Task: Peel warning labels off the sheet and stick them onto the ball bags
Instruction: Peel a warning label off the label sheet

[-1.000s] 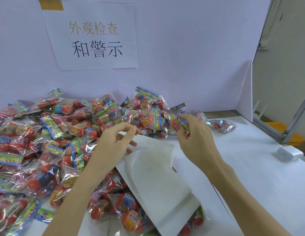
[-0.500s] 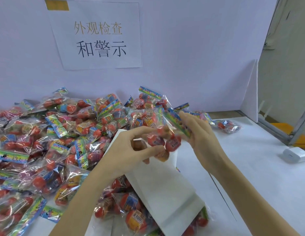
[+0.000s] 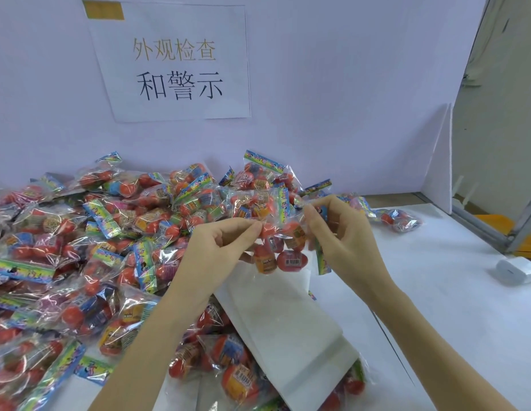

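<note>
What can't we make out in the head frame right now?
- Warning label: none can be told apart on the held bag; crinkled film, glare and both hands, left hand and right hand, cover it.
- White sheet: looks blank; any labels on it are too faint, and the left forearm covers its left edge.
- Print on the bags in the pile: too small and blurred.
- Pile's left and bottom parts: cut off by the frame edges.

I see a flat white counter (image 3: 454, 307) running up to a pale lilac back wall. A big heap of clear plastic bags of red balls (image 3: 89, 247) covers its left half. A white paper label sheet (image 3: 282, 321) lies partly on the counter, partly over bags. One stray bag (image 3: 402, 220) sits at the far right, and a small white box-shaped object (image 3: 515, 269) near the right edge.
</note>
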`<state>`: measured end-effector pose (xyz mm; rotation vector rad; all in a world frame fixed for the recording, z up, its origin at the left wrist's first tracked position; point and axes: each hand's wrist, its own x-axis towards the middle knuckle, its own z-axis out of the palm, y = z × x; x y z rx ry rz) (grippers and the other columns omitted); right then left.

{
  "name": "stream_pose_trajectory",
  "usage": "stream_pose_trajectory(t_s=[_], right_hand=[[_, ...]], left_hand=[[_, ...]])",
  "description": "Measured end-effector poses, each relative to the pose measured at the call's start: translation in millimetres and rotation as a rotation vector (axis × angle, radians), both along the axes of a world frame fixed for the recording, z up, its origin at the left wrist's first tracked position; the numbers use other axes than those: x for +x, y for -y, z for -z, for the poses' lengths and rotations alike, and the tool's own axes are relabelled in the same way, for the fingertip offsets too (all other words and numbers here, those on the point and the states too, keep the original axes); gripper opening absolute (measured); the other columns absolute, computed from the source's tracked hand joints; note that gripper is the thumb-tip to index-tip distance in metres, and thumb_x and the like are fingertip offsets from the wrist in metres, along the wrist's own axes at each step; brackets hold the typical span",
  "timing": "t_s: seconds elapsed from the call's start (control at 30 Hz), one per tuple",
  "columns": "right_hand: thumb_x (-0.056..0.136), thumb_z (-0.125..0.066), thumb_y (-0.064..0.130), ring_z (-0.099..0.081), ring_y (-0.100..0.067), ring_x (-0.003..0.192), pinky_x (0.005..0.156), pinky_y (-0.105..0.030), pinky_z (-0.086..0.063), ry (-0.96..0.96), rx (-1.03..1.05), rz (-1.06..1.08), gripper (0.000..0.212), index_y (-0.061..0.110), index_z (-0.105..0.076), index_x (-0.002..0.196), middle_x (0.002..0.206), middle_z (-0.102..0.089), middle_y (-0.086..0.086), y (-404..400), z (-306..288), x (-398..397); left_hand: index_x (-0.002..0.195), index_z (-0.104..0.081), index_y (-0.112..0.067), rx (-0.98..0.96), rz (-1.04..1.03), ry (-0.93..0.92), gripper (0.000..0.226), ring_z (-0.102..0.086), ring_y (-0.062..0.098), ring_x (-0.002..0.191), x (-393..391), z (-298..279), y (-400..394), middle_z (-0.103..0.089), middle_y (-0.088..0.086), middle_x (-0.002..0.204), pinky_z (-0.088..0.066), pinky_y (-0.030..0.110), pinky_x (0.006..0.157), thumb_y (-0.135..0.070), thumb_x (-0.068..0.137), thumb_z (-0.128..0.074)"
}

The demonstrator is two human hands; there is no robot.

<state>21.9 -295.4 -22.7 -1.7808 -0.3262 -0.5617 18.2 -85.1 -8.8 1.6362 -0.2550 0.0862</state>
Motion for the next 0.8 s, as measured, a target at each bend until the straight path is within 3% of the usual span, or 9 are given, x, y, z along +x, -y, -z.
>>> stream_pose_trajectory(t_s=[0.13, 0.3, 0.4, 0.5, 0.57, 0.67, 0.73, 0.8], right_hand=[[0.103, -0.059, 0.038, -0.055, -0.015, 0.046, 0.048, -0.030, -0.047, 0.123, -0.075, 0.122, 0.028, 0.014, -0.068, 0.090, 0.059, -0.057, 0.009, -3, 1, -2], [0.104, -0.060, 0.032, -0.046, -0.029, 0.051, 0.050, -0.043, -0.040, 0.222, -0.029, 0.180, 0.020, 0.025, -0.067, 0.088, 0.066, -0.059, -0.006, -4, -2, -4], [0.104, -0.059, 0.034, -0.034, -0.025, 0.050, 0.044, -0.034, -0.032, 0.255, 0.033, 0.154, 0.021, 0.031, -0.064, 0.084, 0.063, -0.050, -0.006, -6, -9, -8], [0.105, -0.057, 0.028, -0.035, -0.025, 0.050, 0.045, -0.025, -0.030, 0.233, 0.054, 0.134, 0.026, 0.023, -0.066, 0.082, 0.060, -0.049, -0.008, -6, -12, -10], [0.107, -0.056, 0.024, -0.035, -0.019, 0.047, 0.046, -0.019, -0.030, 0.208, 0.083, 0.132, 0.029, 0.014, -0.067, 0.082, 0.057, -0.049, -0.007, -4, -12, -9], [0.108, -0.055, 0.021, -0.035, -0.014, 0.045, 0.045, -0.022, -0.030, 0.157, 0.161, 0.164, 0.033, 0.004, -0.065, 0.082, 0.054, -0.044, -0.010, -2, -10, -7], [0.109, -0.055, 0.022, -0.036, -0.013, 0.043, 0.043, -0.022, -0.030, 0.120, 0.216, 0.170, 0.037, -0.001, -0.062, 0.082, 0.052, -0.042, -0.008, 1, -10, -6], [0.107, -0.054, 0.035, -0.051, -0.011, 0.045, 0.044, -0.019, -0.040, 0.005, 0.412, -0.024, 0.045, -0.003, -0.065, 0.086, 0.056, -0.056, 0.002, 2, -14, -5]], left_hand=[[0.103, -0.085, -0.019, -0.054, -0.017, 0.012, 0.015, -0.079, 0.026, 0.079, -2, -4, 0, -0.082, 0.004, 0.094, -0.062, 0.025, 0.066, -0.018, 0.090, -0.077], [0.097, -0.086, -0.023, -0.199, 0.046, -0.063, 0.026, -0.079, 0.021, 0.089, -3, -6, -3, -0.082, 0.007, 0.102, -0.062, 0.024, 0.076, -0.038, 0.077, -0.082], [0.098, -0.086, -0.017, -0.330, 0.101, -0.125, 0.033, -0.076, 0.016, 0.089, -2, -5, -1, -0.081, 0.007, 0.104, -0.061, 0.024, 0.078, -0.038, 0.073, -0.083], [0.096, -0.086, -0.014, -0.445, 0.135, -0.196, 0.031, -0.075, 0.017, 0.083, -3, -4, 2, -0.081, 0.008, 0.103, -0.060, 0.024, 0.073, -0.032, 0.070, -0.085], [0.100, -0.085, -0.017, -0.407, 0.134, -0.167, 0.031, -0.076, 0.018, 0.085, -4, -5, 5, -0.080, 0.008, 0.106, -0.061, 0.025, 0.074, -0.035, 0.075, -0.083], [0.120, -0.078, -0.035, -0.183, 0.158, -0.051, 0.039, -0.076, 0.019, 0.095, -7, -4, 8, -0.080, 0.004, 0.107, -0.063, 0.033, 0.084, -0.048, 0.084, -0.081], [0.129, -0.071, -0.042, -0.134, 0.221, -0.022, 0.046, -0.076, 0.021, 0.097, -8, -3, 8, -0.079, 0.003, 0.105, -0.064, 0.035, 0.086, -0.042, 0.084, -0.083], [0.131, -0.070, -0.041, -0.160, 0.230, 0.015, 0.050, -0.077, 0.027, 0.096, -8, -2, 8, -0.079, 0.006, 0.108, -0.062, 0.031, 0.086, -0.033, 0.084, -0.084]])
